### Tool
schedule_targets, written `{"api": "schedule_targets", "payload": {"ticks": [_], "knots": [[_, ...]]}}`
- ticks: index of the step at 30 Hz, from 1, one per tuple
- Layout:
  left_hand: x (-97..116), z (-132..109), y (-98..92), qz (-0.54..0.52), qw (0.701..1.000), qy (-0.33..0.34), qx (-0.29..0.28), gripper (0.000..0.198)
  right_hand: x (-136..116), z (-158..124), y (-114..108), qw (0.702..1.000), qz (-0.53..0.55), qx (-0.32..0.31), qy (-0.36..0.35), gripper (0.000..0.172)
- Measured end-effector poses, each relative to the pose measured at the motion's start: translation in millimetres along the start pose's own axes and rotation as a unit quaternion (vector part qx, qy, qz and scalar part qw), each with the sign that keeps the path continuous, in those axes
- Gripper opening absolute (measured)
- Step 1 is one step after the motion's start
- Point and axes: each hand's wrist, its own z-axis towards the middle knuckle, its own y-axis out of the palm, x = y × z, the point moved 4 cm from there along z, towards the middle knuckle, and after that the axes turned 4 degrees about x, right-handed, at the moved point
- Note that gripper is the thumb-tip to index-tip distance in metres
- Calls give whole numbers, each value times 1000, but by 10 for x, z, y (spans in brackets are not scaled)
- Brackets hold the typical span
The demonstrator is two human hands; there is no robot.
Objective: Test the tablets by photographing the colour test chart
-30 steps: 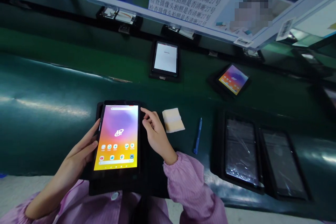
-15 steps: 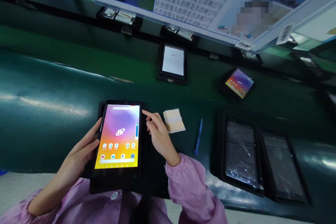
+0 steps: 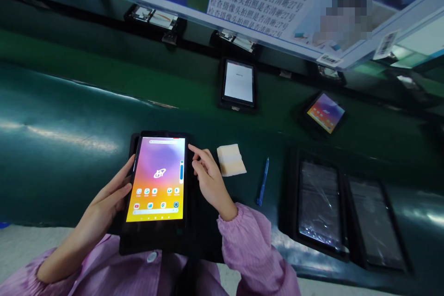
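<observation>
A tablet (image 3: 157, 173) with a lit purple-to-yellow home screen lies on a black tray (image 3: 152, 245) in front of me. A blue volume slider shows near the screen's right side. My left hand (image 3: 113, 194) is closed on the tablet's left edge, with the thumb at the front and fingers partly hidden beneath. At the upper right edge, my right hand (image 3: 210, 178) has its index finger stretched against the tablet's side and its other fingers curled; nothing is held in it. A folded cream cloth or pad (image 3: 231, 159) lies just right of that hand.
A blue pen (image 3: 263, 182) lies beyond the pad. Two film-covered tablets (image 3: 319, 201) in black trays are at right. On the green strip behind sit a white-screen tablet (image 3: 239, 81) and a lit tablet (image 3: 326, 112). A printed sign (image 3: 256, 0) hangs above.
The two tablets on the green strip at the back have shifted right. Both hands and the tablet between them stay nearly still, and the slider still shows.
</observation>
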Motion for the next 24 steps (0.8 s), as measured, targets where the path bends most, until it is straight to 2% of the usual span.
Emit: {"api": "schedule_targets", "payload": {"ticks": [7,12,24], "knots": [[10,-21,-6,-19,1000,-9,0,87,32,73,38,1000,-7,1,6,45],[11,-7,-17,5,1000,-7,0,90,35,115,33,999,-33,13,-14,43],[9,3,-8,2,1000,-3,4,86,98,81,29,999,-23,-22,-2,50]]}}
